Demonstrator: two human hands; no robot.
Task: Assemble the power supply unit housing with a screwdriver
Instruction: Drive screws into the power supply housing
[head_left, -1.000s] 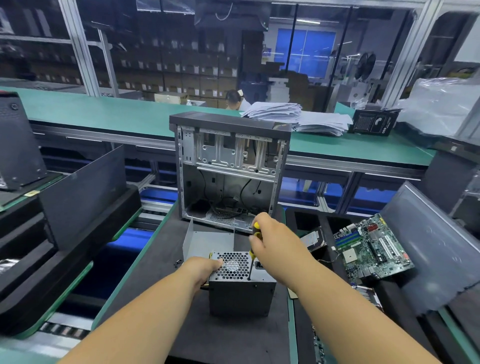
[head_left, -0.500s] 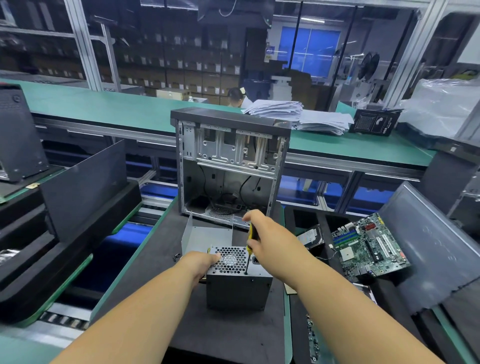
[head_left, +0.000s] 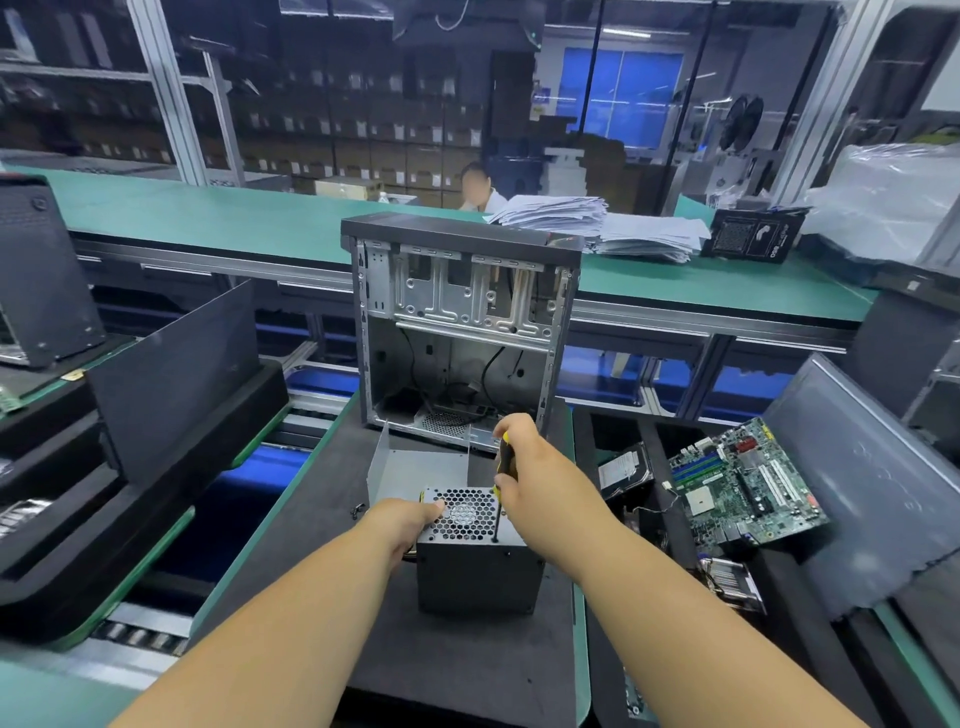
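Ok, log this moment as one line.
step: driving screw | right hand: grips screwdriver, tip on power supply unit top | left hand: steadies unit

We have one view only, from a wide-angle camera worn on the head. It faces forward and down, close over the table (head_left: 322, 525), with far shelving above.
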